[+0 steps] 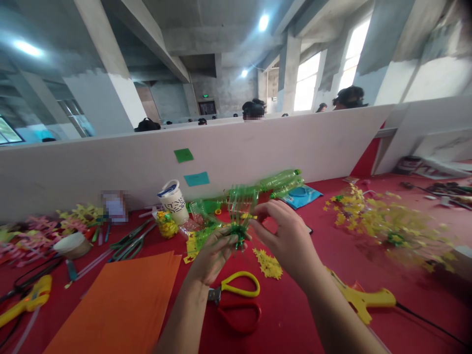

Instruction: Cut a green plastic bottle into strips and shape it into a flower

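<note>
Holding a green plastic piece point(239, 228) with upright clear strips, the person's left hand point(217, 251) closes its fingers around the base, at the middle of a red table point(291, 314). The right hand point(285, 227) comes in from the other side, thumb and forefinger bent close together beside the strips, next to a small yellow bit; whether they pinch it, I cannot tell. Just below the hands lies a heap of yellow star cutouts point(268, 264), and nearer the viewer are scissors point(240, 286) with one yellow and one red handle, their blades partly hidden by the left wrist. Orange paper sheets point(114, 302) lie to the left, with a yellow glue gun point(31, 301) at the far left edge; a second glue gun point(370, 299) rests beside the right forearm. Behind the hands stand a white patterned cup point(179, 205) and, further right, green plastic bottles point(280, 181) on their sides, near a blue packet point(304, 195). A yellow-starred decoration point(400, 221) spreads across the right. A pale partition point(239, 150) crosses behind, with people's heads point(253, 109) visible beyond it.
</note>
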A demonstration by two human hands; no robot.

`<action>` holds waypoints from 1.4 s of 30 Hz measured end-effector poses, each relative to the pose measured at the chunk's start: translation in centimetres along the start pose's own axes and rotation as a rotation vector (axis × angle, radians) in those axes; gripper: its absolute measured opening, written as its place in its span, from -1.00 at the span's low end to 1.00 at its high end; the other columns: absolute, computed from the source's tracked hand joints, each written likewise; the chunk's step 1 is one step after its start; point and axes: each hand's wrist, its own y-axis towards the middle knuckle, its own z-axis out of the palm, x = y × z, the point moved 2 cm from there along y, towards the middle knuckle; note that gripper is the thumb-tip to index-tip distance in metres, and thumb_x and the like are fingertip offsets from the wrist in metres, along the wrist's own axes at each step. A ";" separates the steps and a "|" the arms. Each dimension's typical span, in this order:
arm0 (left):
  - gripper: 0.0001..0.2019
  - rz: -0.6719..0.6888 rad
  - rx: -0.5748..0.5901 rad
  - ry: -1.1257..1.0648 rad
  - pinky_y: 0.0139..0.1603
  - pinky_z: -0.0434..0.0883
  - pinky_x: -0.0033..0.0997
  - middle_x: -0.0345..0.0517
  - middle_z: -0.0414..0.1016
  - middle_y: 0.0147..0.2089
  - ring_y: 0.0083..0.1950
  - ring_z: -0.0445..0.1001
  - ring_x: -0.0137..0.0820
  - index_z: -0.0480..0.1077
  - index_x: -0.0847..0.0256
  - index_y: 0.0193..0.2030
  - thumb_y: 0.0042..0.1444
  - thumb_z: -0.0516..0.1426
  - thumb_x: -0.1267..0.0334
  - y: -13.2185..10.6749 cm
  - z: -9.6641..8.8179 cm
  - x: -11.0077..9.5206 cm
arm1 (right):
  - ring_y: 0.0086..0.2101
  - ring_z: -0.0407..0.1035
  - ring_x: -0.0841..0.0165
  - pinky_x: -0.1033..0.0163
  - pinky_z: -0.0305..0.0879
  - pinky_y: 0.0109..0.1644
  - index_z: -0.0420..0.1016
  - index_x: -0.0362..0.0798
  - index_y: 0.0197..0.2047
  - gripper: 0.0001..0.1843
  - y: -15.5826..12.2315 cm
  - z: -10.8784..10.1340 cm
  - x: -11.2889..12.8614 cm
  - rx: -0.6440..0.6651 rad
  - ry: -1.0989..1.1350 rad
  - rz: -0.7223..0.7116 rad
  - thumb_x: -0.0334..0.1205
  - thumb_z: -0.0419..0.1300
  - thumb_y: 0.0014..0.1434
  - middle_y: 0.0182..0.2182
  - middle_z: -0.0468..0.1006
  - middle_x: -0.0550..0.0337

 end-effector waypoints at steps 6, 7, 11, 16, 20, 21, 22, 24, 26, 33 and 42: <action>-0.87 0.028 -0.017 -0.047 -0.24 0.41 -0.41 -0.04 0.56 -0.31 -0.31 0.48 -0.41 0.53 0.29 -0.31 -0.05 0.26 0.34 0.0 0.3 -0.7 | -0.33 0.27 0.34 0.25 0.19 -0.24 0.34 -0.03 -0.41 -0.87 -0.2 0.3 0.6 0.027 -0.046 -0.094 -0.42 0.10 0.14 -0.42 0.42 0.20; -0.87 0.033 -0.027 -0.054 -0.24 0.41 -0.41 -0.05 0.57 -0.31 -0.31 0.49 -0.41 0.53 0.29 -0.31 -0.06 0.26 0.33 0.0 0.2 -0.8 | -0.33 0.27 0.34 0.25 0.19 -0.24 0.34 -0.03 -0.40 -0.87 -0.2 0.4 0.6 0.031 -0.056 -0.112 -0.41 0.09 0.15 -0.42 0.42 0.20; -0.86 0.042 -0.041 -0.073 -0.24 0.41 -0.41 -0.06 0.57 -0.32 -0.33 0.48 -0.42 0.53 0.29 -0.32 -0.08 0.27 0.34 -0.1 0.1 -1.0 | -0.32 0.27 0.36 0.27 0.20 -0.23 0.35 -0.04 -0.38 -0.89 -0.3 0.5 0.8 0.065 -0.006 -0.156 -0.41 0.09 0.16 -0.39 0.43 0.20; -0.86 0.026 0.017 -0.036 -0.24 0.41 -0.43 -0.03 0.56 -0.30 -0.34 0.49 -0.43 0.52 0.31 -0.28 -0.01 0.23 0.35 -0.2 0.2 -1.0 | -0.28 0.30 0.35 0.26 0.23 -0.18 0.39 -0.04 -0.27 -0.90 -0.2 0.2 0.7 -0.012 0.019 -0.101 -0.40 0.11 0.15 -0.36 0.44 0.20; -0.84 0.029 0.044 -0.001 -0.21 0.40 -0.42 0.04 0.56 -0.26 -0.28 0.49 -0.39 0.51 0.34 -0.24 0.03 0.20 0.35 -0.2 0.4 -1.0 | -0.27 0.33 0.35 0.24 0.26 -0.16 0.37 -0.02 -0.10 -0.78 -0.4 -0.3 0.6 -0.139 0.052 -0.024 -0.36 0.11 0.16 -0.33 0.44 0.18; -0.84 0.030 0.046 0.001 -0.21 0.40 -0.42 0.05 0.56 -0.26 -0.27 0.49 -0.38 0.51 0.34 -0.23 0.03 0.19 0.35 -0.2 0.4 -1.0 | -0.28 0.33 0.35 0.25 0.26 -0.17 0.40 -0.02 -0.15 -0.82 -0.4 -0.3 0.7 -0.117 0.069 -0.033 -0.37 0.09 0.17 -0.33 0.44 0.18; -0.85 0.032 0.045 -0.002 -0.21 0.40 -0.42 0.04 0.56 -0.26 -0.28 0.49 -0.39 0.51 0.33 -0.24 0.03 0.20 0.35 -0.2 0.4 -1.0 | -0.28 0.33 0.36 0.26 0.27 -0.18 0.42 -0.02 -0.20 -0.85 -0.4 -0.3 0.7 -0.086 0.085 -0.051 -0.37 0.08 0.18 -0.32 0.44 0.17; -0.86 0.025 0.034 -0.012 -0.23 0.40 -0.41 0.01 0.56 -0.27 -0.31 0.49 -0.39 0.51 0.32 -0.27 0.00 0.22 0.35 -0.2 0.4 -0.9 | -0.27 0.33 0.35 0.26 0.27 -0.19 0.45 -0.02 -0.25 -0.83 -0.4 -0.3 0.7 -0.039 0.100 -0.075 -0.39 0.05 0.20 -0.31 0.44 0.15; -0.86 0.013 0.012 -0.018 -0.23 0.39 -0.40 -0.01 0.56 -0.29 -0.33 0.49 -0.39 0.51 0.31 -0.29 -0.03 0.24 0.34 -0.2 0.3 -0.9 | -0.25 0.34 0.34 0.25 0.28 -0.18 0.47 -0.01 -0.23 -0.81 -0.3 -0.2 0.6 -0.021 0.090 -0.075 -0.38 0.05 0.21 -0.30 0.44 0.14; -0.82 0.012 0.060 0.067 -0.21 0.37 -0.40 0.07 0.54 -0.23 -0.24 0.47 -0.37 0.49 0.34 -0.19 0.05 0.18 0.34 -0.3 0.7 -0.8 | -0.23 0.35 0.32 0.22 0.28 -0.15 0.49 0.00 -0.21 -0.82 0.0 0.2 0.0 -0.004 0.046 0.003 -0.34 0.07 0.19 -0.29 0.45 0.14; -0.83 -0.011 0.005 0.033 -0.24 0.36 -0.44 -0.02 0.54 -0.28 -0.32 0.47 -0.42 0.50 0.30 -0.23 -0.01 0.23 0.34 -0.2 0.3 -0.5 | -0.29 0.34 0.37 0.27 0.27 -0.20 0.45 -0.01 -0.23 -0.87 0.0 0.1 -0.1 0.003 0.086 0.041 -0.34 0.12 0.15 -0.33 0.42 0.19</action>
